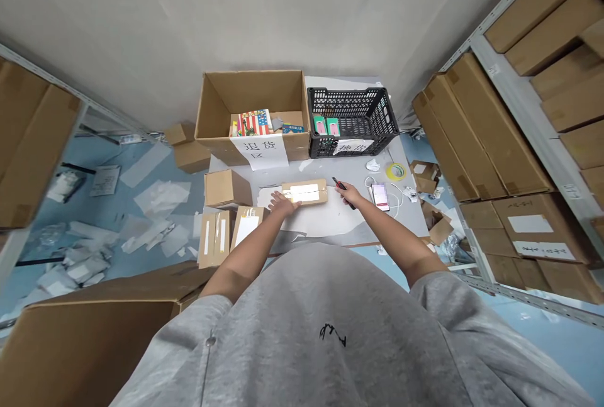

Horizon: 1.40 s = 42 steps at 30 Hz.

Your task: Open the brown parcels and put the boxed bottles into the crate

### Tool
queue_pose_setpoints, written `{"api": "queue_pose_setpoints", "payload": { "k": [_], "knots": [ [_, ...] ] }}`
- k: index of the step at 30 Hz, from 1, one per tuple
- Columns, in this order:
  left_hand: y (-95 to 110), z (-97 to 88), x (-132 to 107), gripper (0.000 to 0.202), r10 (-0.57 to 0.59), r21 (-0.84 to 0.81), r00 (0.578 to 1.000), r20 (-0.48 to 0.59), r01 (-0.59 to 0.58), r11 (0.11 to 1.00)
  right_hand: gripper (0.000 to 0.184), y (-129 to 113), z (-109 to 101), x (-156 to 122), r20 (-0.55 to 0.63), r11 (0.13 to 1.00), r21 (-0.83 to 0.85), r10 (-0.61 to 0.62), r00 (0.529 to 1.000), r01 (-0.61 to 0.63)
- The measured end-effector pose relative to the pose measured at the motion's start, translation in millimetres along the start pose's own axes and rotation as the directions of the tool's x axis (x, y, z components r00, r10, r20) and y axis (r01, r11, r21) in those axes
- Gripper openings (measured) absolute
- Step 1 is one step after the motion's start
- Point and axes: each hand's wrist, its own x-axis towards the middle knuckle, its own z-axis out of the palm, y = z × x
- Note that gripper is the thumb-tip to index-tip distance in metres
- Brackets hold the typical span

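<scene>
On the table (342, 169), the left hand (282, 204) is laid, fingers spread, at the left end of a taped carton (309, 192), itself placed on white paper (321, 223); a slim tool (336, 182), possibly a cutter, is gripped in the right hand (350, 194).

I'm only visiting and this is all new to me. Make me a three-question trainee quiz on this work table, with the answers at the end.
1. True or false: the black crate stands beside the large open carton.
2. What does the right hand hold?
3. Fill in the blank: the left hand is at the small taped box's ____ end.

Key:
1. True.
2. A slim black-and-red tool; its exact kind is too small to tell.
3. Left.
</scene>
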Motion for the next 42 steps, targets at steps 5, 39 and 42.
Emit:
{"api": "queue_pose_setpoints", "payload": {
  "k": [5, 39, 42],
  "knots": [
    [12.6, -13.1, -8.1, 0.134, 0.320, 0.141, 0.937, -0.138, -0.301, 0.943, 0.052, 0.1, 46.2, 9.4, -0.038, 0.973, 0.224, 0.067, 0.997, -0.056],
    [78.8, -6.9, 11.1, 0.067, 0.624, 0.173, 0.779, -0.065, -0.607, 0.775, 0.034, -18.7, 111.7, -23.7, -0.001, 0.848, 0.477, 0.261, 0.965, -0.229],
    [78.8, -5.7, 8.9, 0.070, 0.595, 0.198, 0.802, -0.060, -0.574, 0.794, 0.033, -12.4, 113.2, -24.1, -0.019, 0.869, 0.446, 0.248, 0.969, -0.214]
  ]
}}
